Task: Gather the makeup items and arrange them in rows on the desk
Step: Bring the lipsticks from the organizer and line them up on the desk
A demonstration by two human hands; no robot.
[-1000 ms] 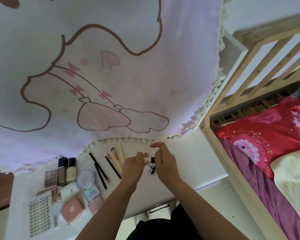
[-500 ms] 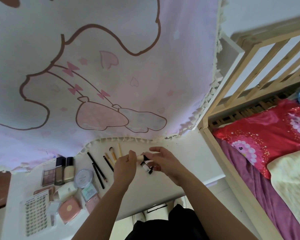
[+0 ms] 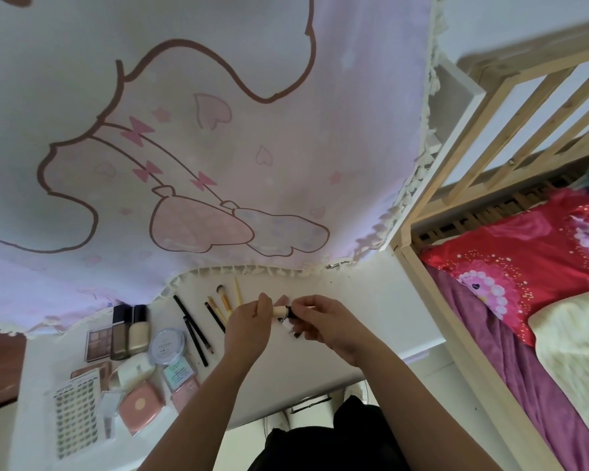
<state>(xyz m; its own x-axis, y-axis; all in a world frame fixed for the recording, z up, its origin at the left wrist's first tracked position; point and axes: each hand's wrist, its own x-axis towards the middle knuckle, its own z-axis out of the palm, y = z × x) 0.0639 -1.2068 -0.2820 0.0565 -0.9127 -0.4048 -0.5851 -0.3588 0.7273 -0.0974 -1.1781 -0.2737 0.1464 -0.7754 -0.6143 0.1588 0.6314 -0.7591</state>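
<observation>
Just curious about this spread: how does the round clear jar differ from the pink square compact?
The round clear-lidded jar is circular and whitish; the pink square compact has rounded corners and a pale centre disc. The jar lies farther back, beside the cream foundation bottle; the compact lies nearer the front edge of the white desk. Both lie flat on it, untouched.

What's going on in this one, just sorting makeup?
A person at a white desk holds a small cream tube between both hands: the left hand pinches the cream end, the right hand the black cap. Brushes and pencils lie in a row beside the left hand. Bottles, a palette and compacts are grouped farther left. A few small items lie under the right hand, too hidden to identify.
</observation>
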